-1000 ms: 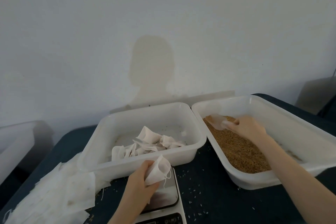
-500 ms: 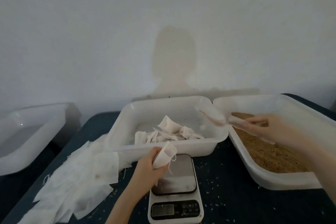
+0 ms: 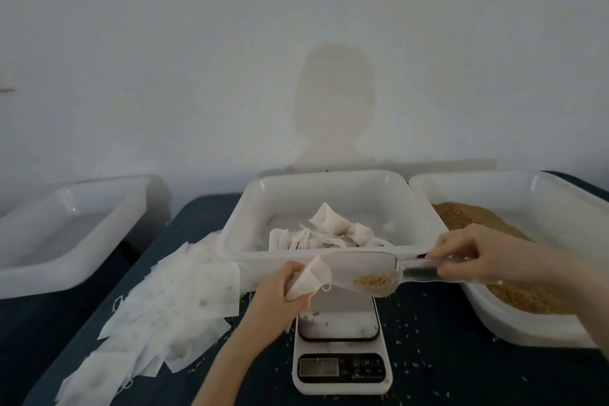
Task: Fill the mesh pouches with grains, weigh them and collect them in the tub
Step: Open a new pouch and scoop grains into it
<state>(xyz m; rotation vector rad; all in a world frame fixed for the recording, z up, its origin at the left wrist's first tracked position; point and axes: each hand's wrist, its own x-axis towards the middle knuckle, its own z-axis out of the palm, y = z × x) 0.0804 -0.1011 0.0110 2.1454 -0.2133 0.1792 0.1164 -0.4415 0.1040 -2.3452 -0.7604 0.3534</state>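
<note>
A: What lies nearest on the tabletop?

B: The scale, near the front edge in the middle, its display toward the person and a few grains on its plate. Loose grains are scattered over the dark top around it. Toward the front left corner lies a pile of flat empty pouches, spread like a fan.

A: And the hands?

B: Just above the far end of the scale. The left hand has its fingers curled round one mesh pouch, pinching it with the mouth turned to the right and a string hanging from it. The right hand comes in from the right edge; its fingers and thumb pinch the handle of a clear scoop. The scoop lies level, its open end at the mouth of the pouch, with a small heap of grains in the bowl near the handle.

A: Does anything stand in the way?

B: The scoop and both hands cover the near wall of the middle tub, which stands straight behind the scale. In it lie the filled pouches, bunched toward the near side.

A: Farther round?

B: Touching it on the right is the tub of grain, at the right edge, the brown grain heaped along its left half. Another tub stands well apart on the left, beyond the tabletop's left edge; what carries it I cannot tell. Behind all runs a pale wall.
</note>
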